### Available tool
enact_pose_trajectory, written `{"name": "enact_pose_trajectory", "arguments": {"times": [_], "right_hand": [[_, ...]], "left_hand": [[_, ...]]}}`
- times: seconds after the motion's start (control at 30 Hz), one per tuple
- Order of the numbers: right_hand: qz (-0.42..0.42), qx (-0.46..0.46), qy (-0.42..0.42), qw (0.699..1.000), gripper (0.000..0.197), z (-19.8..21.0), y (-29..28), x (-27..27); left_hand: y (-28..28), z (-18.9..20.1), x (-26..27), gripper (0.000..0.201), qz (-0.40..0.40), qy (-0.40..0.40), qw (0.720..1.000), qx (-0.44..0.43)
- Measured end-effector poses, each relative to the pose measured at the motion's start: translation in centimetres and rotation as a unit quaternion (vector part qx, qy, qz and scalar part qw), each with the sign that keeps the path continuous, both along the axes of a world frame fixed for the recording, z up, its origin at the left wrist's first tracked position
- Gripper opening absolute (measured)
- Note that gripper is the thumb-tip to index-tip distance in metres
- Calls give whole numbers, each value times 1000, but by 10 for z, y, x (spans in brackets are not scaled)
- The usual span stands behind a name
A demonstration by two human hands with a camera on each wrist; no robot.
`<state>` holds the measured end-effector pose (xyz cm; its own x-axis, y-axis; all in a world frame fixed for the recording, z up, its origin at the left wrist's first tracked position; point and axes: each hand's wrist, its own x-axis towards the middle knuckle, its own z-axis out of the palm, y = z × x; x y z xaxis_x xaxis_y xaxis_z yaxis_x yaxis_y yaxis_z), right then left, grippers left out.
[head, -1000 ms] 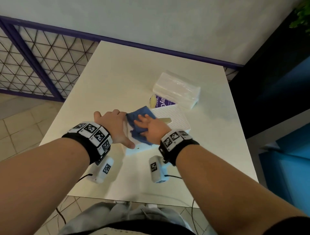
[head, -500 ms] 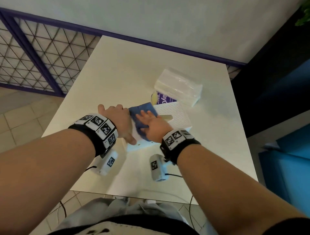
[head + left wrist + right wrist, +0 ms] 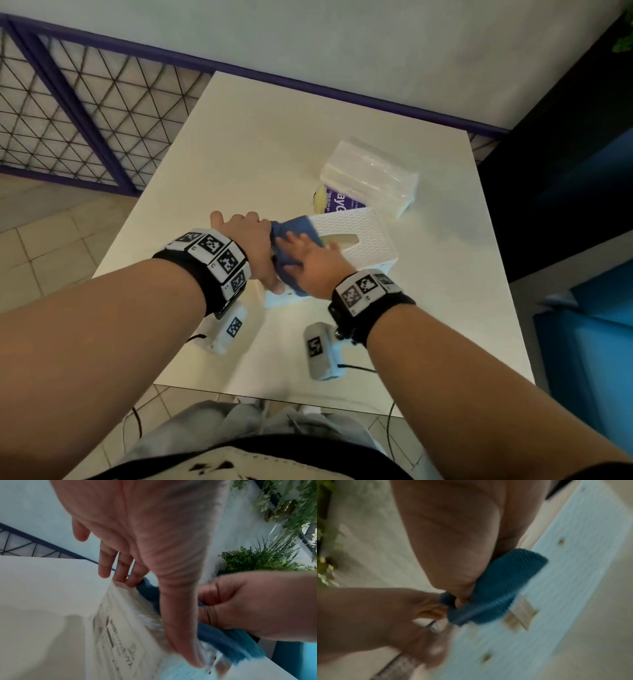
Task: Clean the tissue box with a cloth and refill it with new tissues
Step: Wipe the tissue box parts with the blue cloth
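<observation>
Tissue box [image 3: 356, 240], white, textured: set on the worktop [image 3: 274, 154], braced at its near-left end by the left hand [image 3: 253, 246], fingers and thumb clasped round that end so it cannot slide. Blue cloth [image 3: 301, 228]: pressed flat on the box top under the right hand [image 3: 313, 262], fingers extended, for wiping. Wrapped tissue refill [image 3: 370, 174]: kept just behind the box, judged ready for reloading.

White counter [image 3: 239, 144], square top, far edge against wall. On it: white textured tissue box [image 3: 363, 240] near centre; clear-wrapped tissue pack [image 3: 370, 174] just beyond it, far right; purple-labelled packet [image 3: 337, 202] between the two, touching pack. Rest of packet hidden.
</observation>
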<state>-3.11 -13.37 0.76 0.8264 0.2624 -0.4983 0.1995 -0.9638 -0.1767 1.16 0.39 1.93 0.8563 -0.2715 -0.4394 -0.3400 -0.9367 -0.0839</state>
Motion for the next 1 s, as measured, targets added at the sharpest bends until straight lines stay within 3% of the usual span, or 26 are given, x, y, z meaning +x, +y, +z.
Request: {"name": "enact_pose_trajectory", "arguments": {"times": [0.17, 0.33, 0.43, 0.47, 0.57, 0.73, 0.9, 1.0], "right_hand": [[-183, -46, -28, 982, 58, -8, -82, 15], [-205, -33, -33, 978, 62, -8, -81, 22], [-254, 10, -56, 966, 52, 5, -81, 17], [-293, 60, -63, 952, 46, 14, -83, 13], [-426, 237, -144, 861, 35, 29, -105, -7], [-538, 304, -190, 763, 24, 26, -137, -34], [-528, 343, -202, 750, 30, 32, -142, -44], [-483, 334, -196, 785, 33, 39, -130, -44]], "left_hand": [[4, 1, 1, 113, -3, 19, 1000, -5], [8, 1, -1, 118, -30, 0, 1000, 3], [10, 2, -6, 111, -73, -27, 997, 21], [10, 1, -9, 98, -90, -47, 995, -10], [-2, -5, -15, 55, -183, -64, 973, -127], [-32, -16, -25, 67, -319, -28, 947, -28], [-51, -17, -28, 69, -331, 7, 943, -17], [-57, -19, -25, 67, -274, 33, 959, -65]]}}
